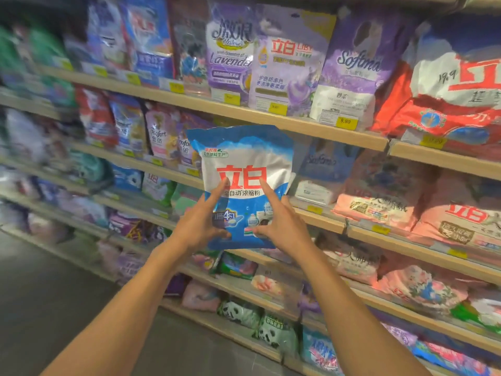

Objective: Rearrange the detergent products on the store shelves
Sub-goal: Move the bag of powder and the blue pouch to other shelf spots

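A blue and white detergent powder bag [244,164] with large red characters stands upright in front of the second shelf [320,218], held up between both hands. My left hand [200,223] grips its lower left side, thumb on the front near the bottom, forefinger stretched up the front. My right hand [279,221] grips the lower right side the same way, forefinger pointing up at the red characters. The bag's bottom edge hangs level with the shelf edge; whether it rests on the shelf is hidden.
Wooden shelves run from the left back to the right, packed with detergent bags: purple lavender bags [230,52] and a Softma bag [352,69] above, red bags [447,104] at upper right, pink bags [379,202] to the right, panda bags [241,313] low down. Grey floor [54,289] at left.
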Demonstrator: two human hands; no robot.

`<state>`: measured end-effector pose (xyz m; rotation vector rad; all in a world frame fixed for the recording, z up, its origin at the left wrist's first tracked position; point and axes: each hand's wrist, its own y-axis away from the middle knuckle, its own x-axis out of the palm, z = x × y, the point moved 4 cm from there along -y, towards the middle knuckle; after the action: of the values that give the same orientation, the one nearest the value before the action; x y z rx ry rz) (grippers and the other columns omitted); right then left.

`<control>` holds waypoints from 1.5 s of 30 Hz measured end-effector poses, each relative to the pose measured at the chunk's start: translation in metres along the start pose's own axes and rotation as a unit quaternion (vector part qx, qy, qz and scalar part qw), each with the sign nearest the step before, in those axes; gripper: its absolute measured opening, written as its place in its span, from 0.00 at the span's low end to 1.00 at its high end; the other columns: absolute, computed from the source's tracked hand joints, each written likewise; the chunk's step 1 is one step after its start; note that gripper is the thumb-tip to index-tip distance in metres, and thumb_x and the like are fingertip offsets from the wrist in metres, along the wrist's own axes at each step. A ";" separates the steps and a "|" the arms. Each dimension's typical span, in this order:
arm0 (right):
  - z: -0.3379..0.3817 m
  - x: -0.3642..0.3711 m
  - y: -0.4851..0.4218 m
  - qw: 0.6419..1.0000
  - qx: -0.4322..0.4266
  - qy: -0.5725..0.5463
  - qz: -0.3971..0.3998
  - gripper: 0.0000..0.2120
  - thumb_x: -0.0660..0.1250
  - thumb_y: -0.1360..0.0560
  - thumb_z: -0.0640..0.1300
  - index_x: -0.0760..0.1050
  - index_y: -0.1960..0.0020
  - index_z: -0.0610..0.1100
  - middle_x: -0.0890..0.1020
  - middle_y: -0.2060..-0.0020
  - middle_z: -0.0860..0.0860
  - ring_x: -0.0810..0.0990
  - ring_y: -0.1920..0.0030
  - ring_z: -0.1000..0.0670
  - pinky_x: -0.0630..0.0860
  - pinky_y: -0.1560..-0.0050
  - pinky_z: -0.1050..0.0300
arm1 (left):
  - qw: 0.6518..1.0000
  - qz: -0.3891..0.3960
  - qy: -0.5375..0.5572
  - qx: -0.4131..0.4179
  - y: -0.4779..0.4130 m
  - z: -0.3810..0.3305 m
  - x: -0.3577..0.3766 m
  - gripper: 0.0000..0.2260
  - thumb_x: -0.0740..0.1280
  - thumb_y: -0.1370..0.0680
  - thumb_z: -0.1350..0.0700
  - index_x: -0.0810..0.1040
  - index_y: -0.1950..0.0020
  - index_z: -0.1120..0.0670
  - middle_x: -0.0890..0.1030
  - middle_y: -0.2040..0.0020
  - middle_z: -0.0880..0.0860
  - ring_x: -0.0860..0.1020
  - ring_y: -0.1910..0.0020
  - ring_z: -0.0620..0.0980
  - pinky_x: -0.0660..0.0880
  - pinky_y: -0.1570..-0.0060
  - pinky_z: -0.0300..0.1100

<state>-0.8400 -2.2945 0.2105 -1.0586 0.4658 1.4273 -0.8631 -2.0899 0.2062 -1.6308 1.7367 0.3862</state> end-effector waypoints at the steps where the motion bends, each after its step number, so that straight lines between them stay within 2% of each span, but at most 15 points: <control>1: 0.018 0.013 -0.006 1.000 -0.021 -0.009 0.013 0.59 0.83 0.35 0.54 0.40 0.27 0.80 0.73 0.38 0.47 0.78 0.54 0.46 0.82 0.57 0.45 | 1.000 -0.017 -0.012 -0.016 0.009 0.013 -0.016 0.55 0.80 0.32 0.60 0.45 0.23 0.28 0.62 0.23 0.46 0.80 0.53 0.34 0.80 0.56 0.39; 3: 0.057 0.042 -0.017 0.997 -0.063 -0.029 0.042 0.58 0.82 0.35 0.54 0.41 0.27 0.80 0.74 0.40 0.48 0.80 0.50 0.44 0.82 0.52 0.42 | 0.997 -0.051 -0.028 -0.052 0.032 0.038 -0.051 0.55 0.80 0.32 0.60 0.45 0.23 0.29 0.63 0.24 0.45 0.79 0.54 0.30 0.77 0.58 0.32; 6: 0.122 0.082 -0.026 0.987 -0.122 -0.059 0.084 0.57 0.82 0.35 0.56 0.43 0.25 0.78 0.74 0.37 0.48 0.81 0.43 0.40 0.80 0.46 0.41 | 0.989 -0.105 -0.026 -0.101 0.074 0.073 -0.106 0.56 0.80 0.33 0.64 0.47 0.23 0.29 0.61 0.21 0.44 0.79 0.40 0.43 0.79 0.44 0.47; 9: 0.186 0.119 -0.029 0.975 -0.175 -0.074 0.112 0.56 0.81 0.34 0.58 0.42 0.24 0.75 0.72 0.35 0.47 0.81 0.43 0.40 0.80 0.47 0.43 | 0.978 -0.144 -0.039 -0.147 0.114 0.106 -0.157 0.56 0.79 0.33 0.64 0.47 0.24 0.26 0.64 0.23 0.44 0.78 0.38 0.48 0.79 0.41 0.52; 12: 0.241 0.152 -0.029 0.966 -0.208 -0.082 0.131 0.56 0.80 0.34 0.60 0.40 0.25 0.76 0.72 0.32 0.45 0.81 0.42 0.38 0.80 0.46 0.42 | 0.971 -0.158 -0.040 -0.178 0.146 0.134 -0.200 0.56 0.79 0.32 0.64 0.46 0.23 0.28 0.63 0.22 0.45 0.79 0.38 0.51 0.78 0.41 0.54; 16: 0.298 0.191 -0.032 0.960 -0.223 -0.091 0.143 0.56 0.80 0.34 0.61 0.40 0.24 0.75 0.74 0.36 0.42 0.81 0.43 0.37 0.79 0.46 0.44 | 0.958 -0.186 -0.064 -0.206 0.175 0.173 -0.248 0.57 0.79 0.33 0.62 0.45 0.26 0.24 0.69 0.27 0.46 0.82 0.46 0.47 0.80 0.45 0.52; 19: 0.336 0.217 -0.038 0.958 -0.229 -0.089 0.150 0.56 0.80 0.33 0.61 0.41 0.24 0.74 0.73 0.38 0.42 0.81 0.43 0.38 0.79 0.44 0.43 | 0.956 -0.191 -0.075 -0.212 0.187 0.199 -0.281 0.57 0.80 0.33 0.61 0.45 0.25 0.26 0.67 0.26 0.49 0.79 0.41 0.50 0.80 0.45 0.53; 23: 0.379 0.252 -0.054 0.957 -0.233 -0.076 0.157 0.56 0.79 0.33 0.62 0.38 0.24 0.75 0.74 0.34 0.38 0.81 0.43 0.36 0.80 0.45 0.41 | 0.950 -0.202 -0.109 -0.212 0.195 0.236 -0.320 0.56 0.80 0.32 0.58 0.43 0.25 0.25 0.66 0.25 0.46 0.77 0.39 0.49 0.80 0.46 0.51; 26: 0.409 0.282 -0.069 0.956 -0.242 -0.062 0.152 0.57 0.79 0.33 0.62 0.38 0.24 0.75 0.69 0.28 0.36 0.82 0.43 0.36 0.80 0.44 0.41 | 0.946 -0.202 -0.120 -0.222 0.196 0.269 -0.347 0.56 0.80 0.32 0.58 0.42 0.26 0.25 0.64 0.24 0.45 0.78 0.40 0.49 0.80 0.47 0.52; 30: 0.445 0.327 -0.101 0.953 -0.248 -0.071 0.157 0.57 0.80 0.32 0.59 0.38 0.24 0.75 0.73 0.35 0.42 0.81 0.46 0.40 0.81 0.47 0.42 | 0.944 -0.206 -0.117 -0.231 0.185 0.319 -0.384 0.56 0.80 0.32 0.58 0.42 0.27 0.23 0.64 0.24 0.44 0.79 0.44 0.48 0.81 0.49 0.50; 34: 0.479 0.373 -0.148 0.955 -0.236 -0.077 0.165 0.57 0.80 0.32 0.59 0.37 0.25 0.76 0.72 0.35 0.42 0.82 0.49 0.41 0.81 0.52 0.45 | 0.942 -0.207 -0.122 -0.234 0.160 0.373 -0.424 0.57 0.79 0.32 0.58 0.39 0.33 0.18 0.64 0.25 0.47 0.81 0.49 0.49 0.81 0.52 0.53; 37: 0.506 0.409 -0.191 0.955 -0.234 -0.089 0.160 0.57 0.80 0.32 0.59 0.39 0.24 0.76 0.73 0.39 0.44 0.80 0.44 0.39 0.75 0.56 0.48 | 0.941 -0.212 -0.127 -0.233 0.133 0.414 -0.458 0.56 0.79 0.32 0.58 0.41 0.29 0.21 0.66 0.27 0.49 0.80 0.45 0.51 0.80 0.48 0.56; 39: 0.524 0.431 -0.221 0.957 -0.228 -0.088 0.156 0.57 0.80 0.33 0.59 0.38 0.25 0.77 0.73 0.38 0.43 0.80 0.43 0.38 0.75 0.55 0.47 | 0.941 -0.214 -0.129 -0.229 0.114 0.440 -0.481 0.57 0.79 0.32 0.58 0.41 0.30 0.20 0.68 0.30 0.47 0.80 0.46 0.49 0.80 0.49 0.55; 42: 0.549 0.459 -0.260 0.961 -0.211 -0.093 0.152 0.58 0.80 0.33 0.58 0.37 0.26 0.79 0.73 0.37 0.41 0.82 0.47 0.39 0.81 0.49 0.40 | 0.941 -0.213 -0.140 -0.222 0.086 0.478 -0.513 0.57 0.80 0.33 0.57 0.39 0.30 0.20 0.70 0.33 0.44 0.80 0.50 0.48 0.81 0.53 0.54; 45: 0.567 0.485 -0.297 0.968 -0.195 -0.085 0.136 0.58 0.81 0.33 0.57 0.37 0.26 0.78 0.73 0.44 0.43 0.82 0.54 0.41 0.82 0.52 0.40 | 0.945 -0.200 -0.145 -0.212 0.056 0.516 -0.542 0.57 0.80 0.32 0.56 0.39 0.29 0.21 0.70 0.33 0.45 0.80 0.51 0.49 0.81 0.53 0.55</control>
<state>-0.6688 -1.5102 0.1915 -1.2011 0.2140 1.8910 -0.7949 -1.3428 0.1915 -2.0539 1.1137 0.7969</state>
